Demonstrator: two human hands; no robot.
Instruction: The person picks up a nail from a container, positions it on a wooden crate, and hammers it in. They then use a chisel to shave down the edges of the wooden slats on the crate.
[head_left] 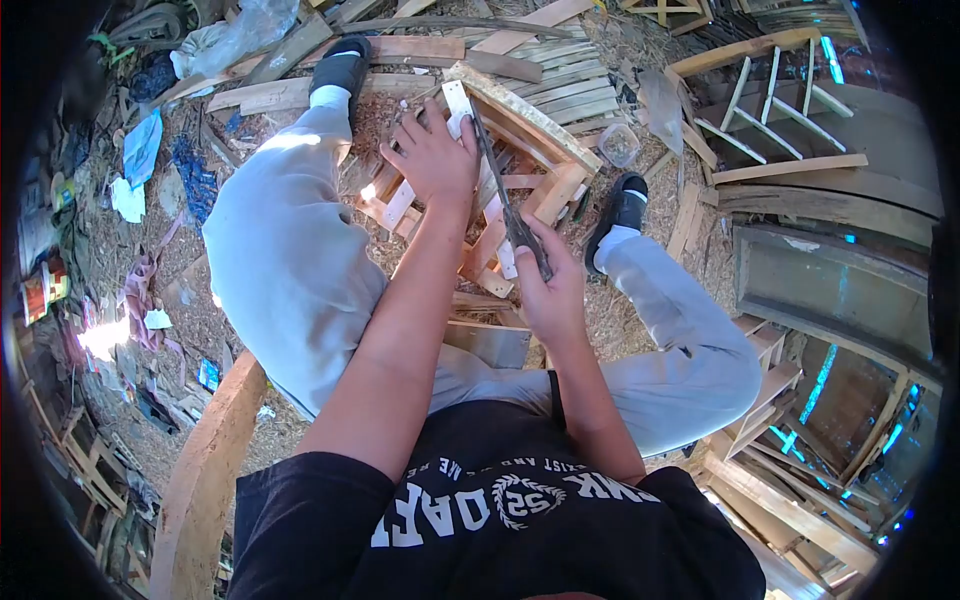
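My left hand (pixel 437 155) lies over the top of a light wooden frame (pixel 530 115), fingers spread and thumb close to the far end of a long, dark tool (pixel 500 185). My right hand (pixel 550 285) is wrapped round the near end of this tool, which looks like a saw seen edge-on. A pale strip of wood (pixel 457 100) runs along the tool, partly hidden by it and my left hand. The frame stands on the ground between my legs, with several crossing pieces below the hands.
Wood strips (pixel 565 85) and planks (pixel 400 48) lie beyond the frame. A small clear container (pixel 619 145) sits near my right shoe (pixel 622 205). At the right is a slatted wooden piece (pixel 775 110); at the lower left, a thick curved beam (pixel 205 480). Shavings cover the ground.
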